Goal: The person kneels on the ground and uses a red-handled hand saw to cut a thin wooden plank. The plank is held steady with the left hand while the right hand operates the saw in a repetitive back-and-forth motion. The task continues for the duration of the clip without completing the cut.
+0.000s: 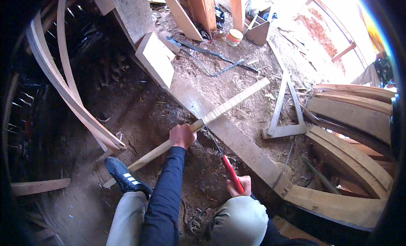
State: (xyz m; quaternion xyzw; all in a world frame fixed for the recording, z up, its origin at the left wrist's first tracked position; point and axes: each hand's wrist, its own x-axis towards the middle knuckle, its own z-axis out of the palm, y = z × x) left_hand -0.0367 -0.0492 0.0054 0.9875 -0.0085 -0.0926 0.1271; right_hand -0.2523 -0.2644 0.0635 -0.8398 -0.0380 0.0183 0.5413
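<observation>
My left hand (182,135) grips a long pale wooden strip (230,103) near its middle; the strip runs from the lower left by my shoe up to the right, lying across a wide plank (237,138). My right hand (239,187) holds the red handle of a hand saw (231,173), whose thin blade reaches up to the strip just right of my left hand. Both arms wear dark blue sleeves. My knees in light trousers show at the bottom.
Sawdust-covered ground with a wooden triangle frame (284,119) at right, curved wooden ribs (355,114) at far right, bent strips (63,89) at left, a wooden block (155,57), a small white tub (234,37), and my dark shoe (124,176).
</observation>
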